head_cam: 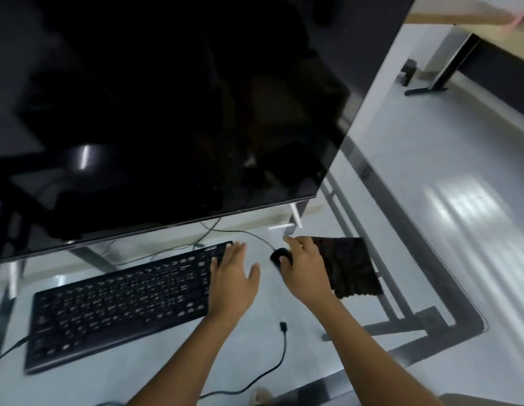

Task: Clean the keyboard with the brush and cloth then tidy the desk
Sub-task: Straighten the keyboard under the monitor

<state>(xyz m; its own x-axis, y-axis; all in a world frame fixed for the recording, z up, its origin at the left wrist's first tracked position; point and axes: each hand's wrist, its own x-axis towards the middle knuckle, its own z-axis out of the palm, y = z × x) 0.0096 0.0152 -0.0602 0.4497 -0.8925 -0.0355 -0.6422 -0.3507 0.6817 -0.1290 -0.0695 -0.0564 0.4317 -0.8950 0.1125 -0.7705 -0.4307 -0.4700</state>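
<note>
A loose black cable with a flat plug (283, 328) lies on the pale glass tabletop (114, 373) nearest the viewer, between the two forearms. Beyond it, the left hand (233, 284) rests flat, fingers spread and gripping nothing, on the right end of the flat black computer keyboard (120, 300), which stretches away to that hand's left. Just beside it, the right hand (303, 269) is cupped over a small black wired mouse (279, 254) — whether it has closed on the mouse or merely covers it cannot be told. A dark square cleaning cloth (350, 266) lies flat at that hand's right, partly under the wrist. Farther off, a large dark monitor screen (167, 112) fills the view above both hands. The placing suggests the tidying stage, squaring up keyboard and mouse; the next move likely calls for sliding both into line and dealing with the cloth and stray cable. No brush is in sight — the scene is motion-blurred, and the key legends are unreadable.
</note>
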